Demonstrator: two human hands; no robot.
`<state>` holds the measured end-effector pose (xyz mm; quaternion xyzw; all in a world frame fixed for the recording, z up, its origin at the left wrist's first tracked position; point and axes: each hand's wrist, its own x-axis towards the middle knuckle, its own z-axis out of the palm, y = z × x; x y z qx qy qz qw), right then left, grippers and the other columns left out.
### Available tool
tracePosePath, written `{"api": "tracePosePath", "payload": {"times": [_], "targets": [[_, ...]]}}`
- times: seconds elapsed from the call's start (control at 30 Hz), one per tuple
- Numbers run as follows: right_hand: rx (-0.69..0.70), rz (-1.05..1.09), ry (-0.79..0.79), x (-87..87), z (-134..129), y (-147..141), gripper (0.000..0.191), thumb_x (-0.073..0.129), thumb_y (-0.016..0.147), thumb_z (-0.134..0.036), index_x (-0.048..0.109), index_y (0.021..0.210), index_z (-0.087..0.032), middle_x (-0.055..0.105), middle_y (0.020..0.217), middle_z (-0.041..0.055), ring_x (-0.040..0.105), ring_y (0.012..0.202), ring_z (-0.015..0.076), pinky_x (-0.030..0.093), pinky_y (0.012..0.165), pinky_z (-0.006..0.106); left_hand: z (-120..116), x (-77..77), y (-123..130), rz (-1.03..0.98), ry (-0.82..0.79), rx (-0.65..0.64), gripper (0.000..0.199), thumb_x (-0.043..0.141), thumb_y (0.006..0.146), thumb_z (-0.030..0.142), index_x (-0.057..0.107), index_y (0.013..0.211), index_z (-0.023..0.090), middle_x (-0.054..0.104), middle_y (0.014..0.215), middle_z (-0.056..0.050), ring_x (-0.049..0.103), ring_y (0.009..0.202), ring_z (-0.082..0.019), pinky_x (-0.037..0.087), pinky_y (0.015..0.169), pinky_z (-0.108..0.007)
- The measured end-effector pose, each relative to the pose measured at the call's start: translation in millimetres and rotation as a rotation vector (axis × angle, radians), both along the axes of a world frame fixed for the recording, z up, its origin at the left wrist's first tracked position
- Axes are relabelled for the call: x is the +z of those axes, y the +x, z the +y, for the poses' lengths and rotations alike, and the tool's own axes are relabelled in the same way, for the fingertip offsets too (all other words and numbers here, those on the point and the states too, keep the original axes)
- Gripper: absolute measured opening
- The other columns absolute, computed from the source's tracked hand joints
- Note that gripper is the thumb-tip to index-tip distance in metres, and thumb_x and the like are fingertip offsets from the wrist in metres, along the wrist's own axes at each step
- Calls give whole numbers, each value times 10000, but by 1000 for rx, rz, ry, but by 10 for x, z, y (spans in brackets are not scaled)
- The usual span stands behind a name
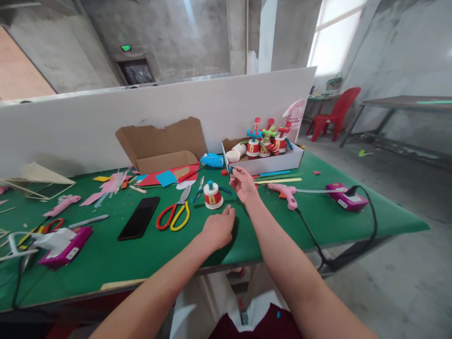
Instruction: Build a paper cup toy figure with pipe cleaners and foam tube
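A white and red paper cup [213,196] stands upside down on the green table [197,245], with dark teal folded strips out at its sides and a small teal piece on top. My left hand [219,228] is just in front of the cup, its fingers bent and pressed together near the table; whether anything is between them is hidden. To the right of the cup my right hand [243,184] is raised, thumb and forefinger pinching a small dark teal piece [231,170].
A white box [268,165] with several cup figures stands behind. Pink glue gun [287,194] and purple power strip [348,197] lie right. Red-yellow scissors [176,212], a black phone [139,219], paper scraps and another power strip [68,249] lie left.
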<state>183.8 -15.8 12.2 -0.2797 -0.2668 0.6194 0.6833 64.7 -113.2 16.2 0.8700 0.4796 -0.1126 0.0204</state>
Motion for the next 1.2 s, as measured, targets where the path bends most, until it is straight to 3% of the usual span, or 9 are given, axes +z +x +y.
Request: {"api": "tracePosePath", "payload": {"times": [0.2, 0.37, 0.53, 0.7, 0.9, 0.97, 1.1, 1.2], "targets": [[-15, -17, -27, -2, -10, 17, 250, 781, 634, -213, 591, 796, -197, 568, 583, -93, 487, 453, 31, 460, 444, 142, 176, -5, 129, -40, 40, 32, 505, 519, 758, 82, 412, 1250, 118, 395, 1457, -233, 631, 1093, -306, 546, 859, -417], [-5, -6, -21, -8, -2, 4, 244, 775, 641, -207, 586, 794, -201, 577, 594, -92, 491, 450, 29, 461, 442, 139, 7, -7, 31, -18, 10, 25, 547, 510, 737, 74, 388, 1267, 138, 374, 1462, -250, 676, 984, -310, 567, 772, -426], [14, -16, -19, -15, 2, -18, 240, 775, 641, -205, 595, 799, -200, 586, 609, -86, 497, 454, 29, 455, 439, 139, 64, 35, 65, -46, 24, 35, 425, 482, 764, 80, 429, 1185, 111, 595, 1194, -224, 676, 955, -324, 562, 749, -440], [-8, -19, -46, -4, -12, 16, 239, 777, 641, -212, 583, 779, -199, 564, 573, -96, 487, 441, 30, 455, 433, 138, 57, 69, 114, -49, 18, 42, 475, 512, 734, 66, 415, 1198, 103, 503, 1322, -256, 658, 1016, -329, 550, 779, -425], [-1, 2, -40, -2, -2, -3, 227, 764, 652, -195, 581, 787, -198, 578, 584, -94, 492, 443, 29, 459, 435, 136, -47, 126, -108, -71, -49, 42, 402, 442, 769, 65, 438, 1153, 183, 669, 1054, -142, 677, 951, -299, 542, 740, -396], [-3, 8, -40, -6, 5, -5, 232, 768, 652, -195, 580, 788, -199, 575, 581, -94, 492, 442, 30, 457, 435, 136, 50, 97, -115, -82, -31, 67, 477, 439, 772, 60, 403, 1229, 191, 641, 1158, -157, 665, 996, -297, 544, 750, -394], [8, 1, -42, -15, 10, 11, 231, 769, 662, -204, 587, 803, -202, 595, 604, -84, 491, 445, 30, 454, 437, 137, 256, 0, -26, -77, 29, 33, 646, 477, 730, 36, 327, 1347, 158, 382, 1468, -220, 586, 1161, -320, 542, 817, -407], [3, -3, -45, -20, 10, 19, 209, 754, 670, -200, 593, 804, -202, 602, 612, -81, 492, 446, 30, 459, 441, 140, 277, 26, -58, -114, -27, 41, 549, 469, 720, 30, 422, 1255, 140, 532, 1329, -216, 607, 1123, -311, 534, 825, -408]]}}
